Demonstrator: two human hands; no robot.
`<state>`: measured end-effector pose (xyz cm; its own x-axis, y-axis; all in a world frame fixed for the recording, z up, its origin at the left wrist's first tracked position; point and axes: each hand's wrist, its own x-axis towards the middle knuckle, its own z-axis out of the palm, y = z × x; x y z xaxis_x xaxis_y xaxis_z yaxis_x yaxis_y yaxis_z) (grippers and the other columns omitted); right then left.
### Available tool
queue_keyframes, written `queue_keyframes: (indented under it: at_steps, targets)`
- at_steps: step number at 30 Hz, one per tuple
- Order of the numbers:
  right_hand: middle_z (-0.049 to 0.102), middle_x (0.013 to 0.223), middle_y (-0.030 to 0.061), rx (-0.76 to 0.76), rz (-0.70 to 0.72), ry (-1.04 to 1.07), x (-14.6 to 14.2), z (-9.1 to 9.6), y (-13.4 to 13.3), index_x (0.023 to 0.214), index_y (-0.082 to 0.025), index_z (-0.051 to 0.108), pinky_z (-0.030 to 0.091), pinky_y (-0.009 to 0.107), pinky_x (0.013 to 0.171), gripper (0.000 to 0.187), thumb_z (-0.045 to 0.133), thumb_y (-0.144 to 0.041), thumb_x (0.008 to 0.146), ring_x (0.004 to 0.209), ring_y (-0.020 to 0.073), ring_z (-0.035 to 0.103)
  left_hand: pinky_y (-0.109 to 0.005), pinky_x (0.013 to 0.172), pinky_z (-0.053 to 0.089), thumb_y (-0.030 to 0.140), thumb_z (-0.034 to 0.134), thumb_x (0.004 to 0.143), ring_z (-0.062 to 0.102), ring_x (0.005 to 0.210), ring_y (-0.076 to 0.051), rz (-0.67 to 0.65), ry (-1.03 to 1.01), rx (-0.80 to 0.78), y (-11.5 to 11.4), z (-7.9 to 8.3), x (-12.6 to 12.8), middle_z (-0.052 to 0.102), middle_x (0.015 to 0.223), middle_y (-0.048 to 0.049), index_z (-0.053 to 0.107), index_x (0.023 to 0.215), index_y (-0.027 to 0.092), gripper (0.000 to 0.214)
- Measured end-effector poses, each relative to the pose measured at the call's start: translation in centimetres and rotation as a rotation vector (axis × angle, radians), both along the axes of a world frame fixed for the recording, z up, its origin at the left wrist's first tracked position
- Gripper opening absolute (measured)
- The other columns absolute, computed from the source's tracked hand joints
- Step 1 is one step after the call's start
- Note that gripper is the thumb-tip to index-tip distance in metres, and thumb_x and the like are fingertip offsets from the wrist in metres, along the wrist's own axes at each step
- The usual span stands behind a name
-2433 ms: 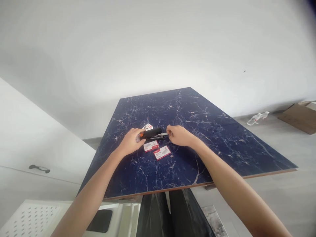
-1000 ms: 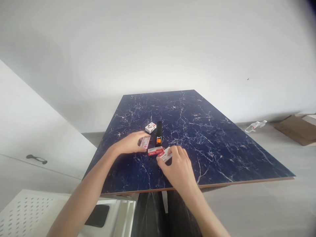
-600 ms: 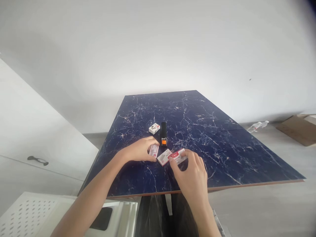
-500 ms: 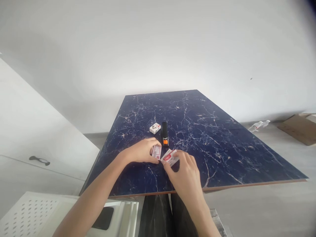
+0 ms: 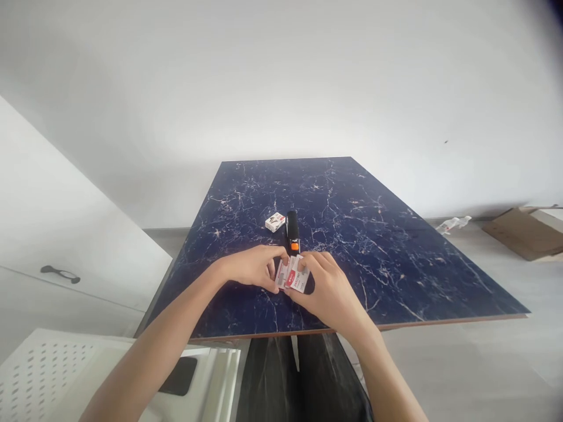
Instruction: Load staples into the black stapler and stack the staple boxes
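Observation:
My left hand [image 5: 263,266] grips one small white-and-red staple box [image 5: 282,273] between thumb and fingers. A second white-and-red staple box [image 5: 298,278] is pinched in my right hand [image 5: 324,284]. This box is tilted and overlaps the first one's right side; I cannot tell whether they touch. Just beyond my hands lies a black stapler [image 5: 292,225] with an orange patch near its closer end. Left of the stapler, another small white box [image 5: 275,222] with a dark picture on top rests on the table.
The blue marble-patterned table [image 5: 373,234] stands against a white wall. At lower left, a black phone-like slab [image 5: 179,377] lies on a white perforated surface [image 5: 48,369]. A cardboard box [image 5: 523,231] and crumpled clear plastic [image 5: 454,224] are on the floor at right.
My right hand has turned its box more upright and brought it left, over the edge of the left hand's box. The view has shifted slightly.

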<state>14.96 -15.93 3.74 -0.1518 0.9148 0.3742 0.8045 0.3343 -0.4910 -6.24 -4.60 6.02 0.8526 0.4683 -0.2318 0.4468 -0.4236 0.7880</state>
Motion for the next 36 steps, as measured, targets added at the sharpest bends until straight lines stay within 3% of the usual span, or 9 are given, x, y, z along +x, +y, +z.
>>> queue_keyframes:
  at_steps: [4, 8, 11, 14, 16, 19, 26, 30, 36]
  targets:
    - [0.066, 0.101, 0.0072, -0.05, 0.07, -0.022, -0.7, 0.5, 1.1, 0.096, -0.024, 0.052, 0.049, 0.039, 0.08, 0.029, 0.076, -0.032, 0.081, 0.096, 0.0285, 0.06, -0.032, 0.065, 0.059, 0.026, 0.073, 0.083, 0.077, 0.077, -0.023, -0.018, 0.001, -0.097, 0.9, 0.6, -1.1, 0.077, 0.088, -0.0022, 0.054, 0.125, 0.029, 0.046]
    - [0.063, 0.122, 0.0076, -0.131, 0.081, 0.006, -1.2, -0.6, 0.2, 0.109, -0.025, 0.055, 0.052, 0.04, 0.084, 0.032, 0.073, -0.032, 0.084, 0.103, 0.0273, 0.063, -0.034, 0.069, 0.06, 0.026, 0.05, 0.095, 0.076, 0.077, -0.022, 0.23, 0.028, -0.081, 0.9, 0.5, -1.6, 0.076, 0.097, -0.0069, 0.057, 0.126, 0.024, 0.031]
    - [0.049, 0.147, 0.0109, -0.118, -0.109, 0.162, -1.1, -1.9, -2.2, 0.125, -0.026, 0.052, 0.055, 0.04, 0.085, 0.038, 0.066, -0.038, 0.091, 0.11, 0.0269, 0.064, -0.039, 0.081, 0.06, 0.029, 0.042, 0.101, 0.075, 0.09, -0.023, 0.527, 0.012, 0.016, -1.9, -0.2, -1.2, 0.071, 0.124, -0.0114, 0.058, 0.131, 0.023, 0.035]
    - [0.06, 0.135, 0.0123, -0.127, -0.342, 0.322, -1.5, -3.1, -4.1, 0.128, -0.024, 0.052, 0.057, 0.038, 0.078, 0.035, 0.056, -0.041, 0.098, 0.099, 0.0247, 0.068, -0.044, 0.104, 0.052, 0.036, 0.042, 0.103, 0.062, 0.127, -0.028, 0.706, -0.106, 0.119, -6.5, -1.4, -0.2, 0.06, 0.146, -0.0087, 0.052, 0.145, 0.029, 0.044]
    - [0.065, 0.126, 0.0117, -0.145, -0.317, 0.331, -2.1, -3.5, -4.4, 0.133, -0.023, 0.051, 0.057, 0.04, 0.081, 0.037, 0.052, -0.039, 0.1, 0.101, 0.0264, 0.068, -0.045, 0.113, 0.045, 0.035, 0.043, 0.103, 0.054, 0.137, -0.028, 0.739, -0.15, 0.148, -9.3, -2.3, 0.8, 0.054, 0.152, -0.0072, 0.043, 0.154, 0.03, 0.051]
    - [0.067, 0.126, 0.0118, -0.144, -0.199, 0.294, -3.1, -3.6, -4.0, 0.138, -0.023, 0.051, 0.056, 0.043, 0.089, 0.038, 0.046, -0.031, 0.102, 0.11, 0.028, 0.066, -0.041, 0.11, 0.049, 0.023, 0.045, 0.1, 0.058, 0.133, -0.025, 0.676, -0.208, 0.18, -11.4, -3.8, 2.4, 0.05, 0.155, -0.0071, 0.031, 0.159, 0.031, 0.061]
    - [0.07, 0.116, 0.0137, -0.173, -0.126, 0.33, -2.7, -3.8, -3.0, 0.143, -0.018, 0.051, 0.058, 0.045, 0.088, 0.045, 0.046, -0.021, 0.098, 0.103, 0.0278, 0.069, -0.037, 0.096, 0.058, 0.012, 0.049, 0.094, 0.07, 0.114, -0.024, 0.787, -0.146, 0.536, -10.4, -6.8, 3.8, 0.067, 0.135, -0.0093, 0.047, 0.149, 0.024, 0.056]
    - [0.062, 0.138, 0.0127, -0.2, 0.058, 0.37, -2.6, -3.2, -1.7, 0.153, -0.022, 0.042, 0.055, 0.045, 0.1, 0.059, 0.048, -0.015, 0.095, 0.121, 0.0277, 0.063, -0.04, 0.089, 0.058, 0.011, 0.051, 0.094, 0.069, 0.107, -0.027, 0.786, -0.018, 0.766, -9.0, -6.2, 2.9, 0.072, 0.121, -0.0101, 0.051, 0.145, 0.023, 0.052]
    - [0.047, 0.156, 0.0104, -0.258, 0.284, 0.382, -2.9, -1.7, 0.0, 0.155, -0.024, 0.041, 0.052, 0.042, 0.105, 0.065, 0.054, -0.016, 0.091, 0.141, 0.0272, 0.048, -0.036, 0.085, 0.057, 0.012, 0.059, 0.091, 0.07, 0.105, -0.027, 0.764, 0.078, 0.767, -7.4, -5.2, 0.8, 0.072, 0.121, -0.0096, 0.047, 0.146, 0.023, 0.057]
